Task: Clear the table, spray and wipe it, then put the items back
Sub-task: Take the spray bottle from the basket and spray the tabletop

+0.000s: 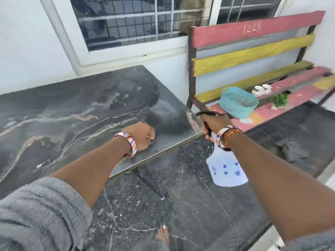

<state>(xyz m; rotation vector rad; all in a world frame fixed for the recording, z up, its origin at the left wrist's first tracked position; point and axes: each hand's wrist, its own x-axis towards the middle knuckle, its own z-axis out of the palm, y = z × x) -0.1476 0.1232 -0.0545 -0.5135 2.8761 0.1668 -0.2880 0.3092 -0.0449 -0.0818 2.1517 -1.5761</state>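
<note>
While the left hand (143, 135) rests fisted on the table (63, 109), the right hand (213, 124) grips the spray bottle (226, 169).

barred window (145, 20), painted bench (253, 51), dark floor (199, 214)

The surface (76, 113) is a dark marble-look top with pale, tan-tinged veins, bare across its whole visible face and glossy near its right edge. Just past that right edge hangs the spray bottle (226, 169), white with small blue flower prints, its dark trigger head level with the edge, nozzle pointing in over the top. Beyond the surface's far right corner, on a red and yellow slatted bench, sit a turquoise woven basket (237, 102), a small white piece (262, 89) and a green leafy sprig (279, 100).
</note>
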